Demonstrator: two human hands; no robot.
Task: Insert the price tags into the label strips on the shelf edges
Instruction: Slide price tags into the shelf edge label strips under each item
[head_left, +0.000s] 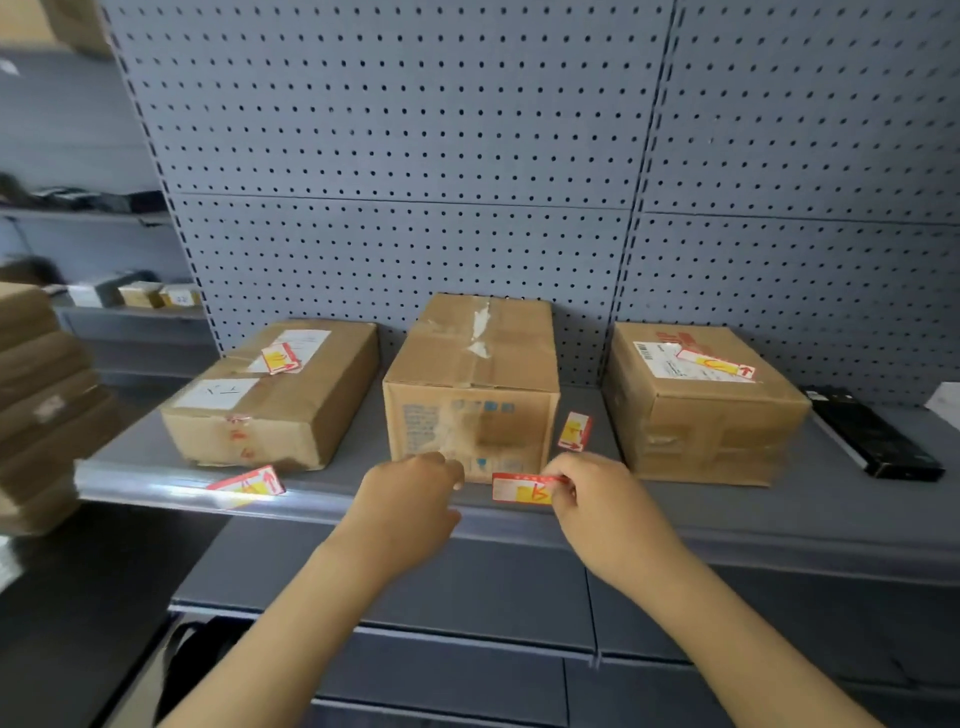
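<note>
Right hand (605, 493) pinches red-yellow price tag (522, 488) at shelf edge (332, 501) before middle box (470, 384); left hand (410, 493) curled, just beside

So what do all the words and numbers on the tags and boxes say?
None can be read for sure.
Held price tag: red scribble, too blurred.
Tag on strip: blurred.
Left box labels: blurred marks.
Middle box: blue print, blurred.
Right box label: too small.

Grey metal shelf (727, 514) holds three cardboard boxes: left (270, 400), middle (470, 384), right (701, 410); loose price tag (574, 431) between the middle and right boxes, black flat device (872, 436) far right.
</note>
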